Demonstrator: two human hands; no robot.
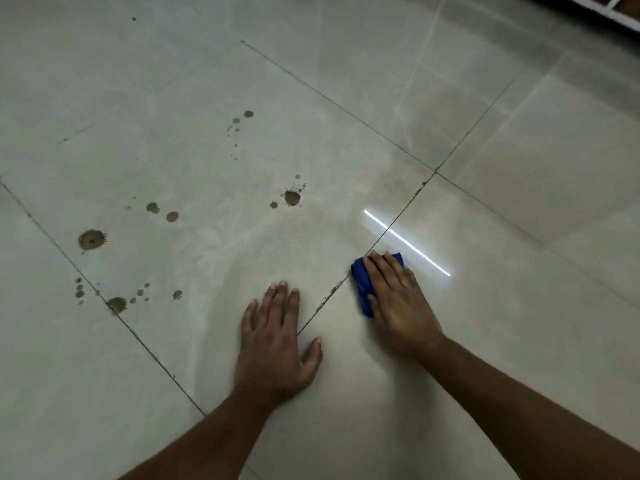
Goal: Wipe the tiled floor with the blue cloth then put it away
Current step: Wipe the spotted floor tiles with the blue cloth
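The blue cloth [362, 285] lies bunched on the tiled floor [485, 323], just right of a dark grout line [332, 292] that runs from near-left to far-right. The right hand [398, 303] lies flat on top of it, fingers straight and close together, pressing it down; only the cloth's left edge and far corner show past the fingers. A thin bright reflection [407, 242] streaks the glossy tile just beyond the cloth.

The left hand [273, 344] rests palm down on the floor just left of that grout line, fingers spread wide and holding nothing, its thumb reaching across the line. The two hands are near each other but apart.

To the left and farther out, on the neighbouring tile, brownish stains [292, 198] are scattered: one large splat beyond the left hand, two small drops [162, 212] further left, a big round blot [91, 240] near the left grout seam, and a cluster [117, 304] on that seam. A trail of small dots [242, 119] lies farther away. Right of the cloth the tiles stretch open and unmarked. At the far right corner, a dark edge with white framing [602, 5] borders the floor.
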